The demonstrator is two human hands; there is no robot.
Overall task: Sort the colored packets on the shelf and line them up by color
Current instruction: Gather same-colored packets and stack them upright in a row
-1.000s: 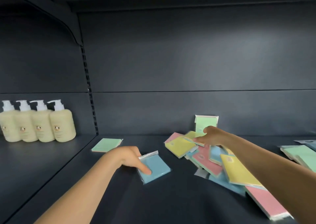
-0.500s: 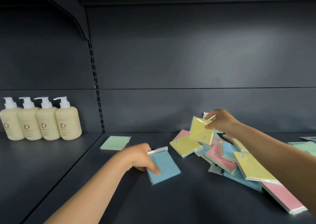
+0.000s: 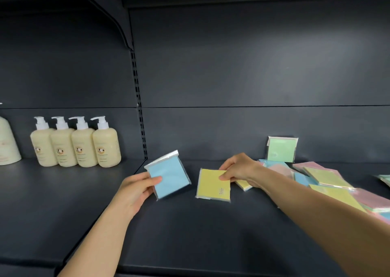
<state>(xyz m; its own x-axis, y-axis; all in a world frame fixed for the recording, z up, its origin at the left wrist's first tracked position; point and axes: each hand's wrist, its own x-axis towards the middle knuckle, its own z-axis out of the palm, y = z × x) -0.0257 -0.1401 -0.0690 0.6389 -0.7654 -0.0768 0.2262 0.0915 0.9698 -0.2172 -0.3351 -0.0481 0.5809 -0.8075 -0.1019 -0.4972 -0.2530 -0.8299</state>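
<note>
Our left hand (image 3: pixel 137 189) pinches a flat blue plastic-wrapped packet (image 3: pixel 168 176) tilted up off the dark shelf (image 3: pixel 190 234), likely to stand it; our right hand (image 3: pixel 238 169) grips a yellow plastic-wrapped packet (image 3: pixel 212 187) beside it, away from the mixed pile (image 3: pixel 320 179), apparently starting a yellow group.

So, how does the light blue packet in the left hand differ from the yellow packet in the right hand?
The light blue plastic-wrapped packet is tilted and raised off the dark shelf; the yellow plastic-wrapped packet sits lower, near the shelf surface. The left hand grips the blue one at its left edge; the right hand pinches the yellow one at its top right corner. Only the yellow one shows small print. Both are flat, square and clear-wrapped.
</note>
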